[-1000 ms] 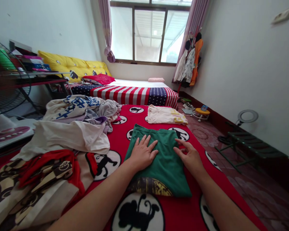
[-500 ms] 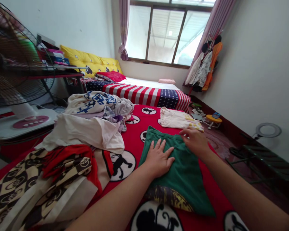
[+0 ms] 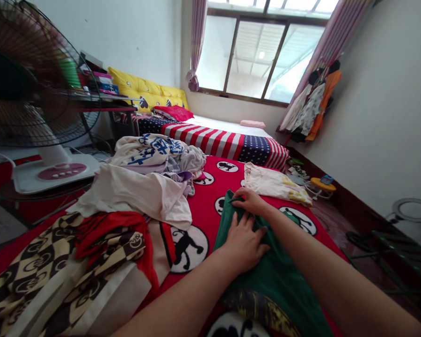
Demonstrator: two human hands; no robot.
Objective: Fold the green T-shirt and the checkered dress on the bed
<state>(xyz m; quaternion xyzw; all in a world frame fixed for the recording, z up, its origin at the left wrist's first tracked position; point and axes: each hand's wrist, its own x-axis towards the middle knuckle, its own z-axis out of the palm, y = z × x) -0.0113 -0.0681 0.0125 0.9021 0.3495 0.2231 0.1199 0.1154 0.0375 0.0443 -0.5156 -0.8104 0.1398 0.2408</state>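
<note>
Across a red monkey-print bedspread (image 3: 205, 206), we are working on a green garment (image 3: 272, 281) lying under our hands: our left hand (image 3: 243, 245) is pressing flat, fingers spread, on its middle, while our right hand (image 3: 249, 202) is curling over its far edge, pinching the cloth between fingers and thumb.

Your left hand (image 3: 243, 245) is close to the big pile of clothes (image 3: 140, 187). Only a small strip of red blanket (image 3: 207, 209) lies between them, so there is little room to pass there. Your right hand (image 3: 250, 202) has more room: it can slide right over the blanket, past the black monkey circle (image 3: 298, 221). Straight ahead, the pale folded shirt (image 3: 275, 185) is in the way. Past the pile, far to the left, stands the fan (image 3: 31, 84).
</note>
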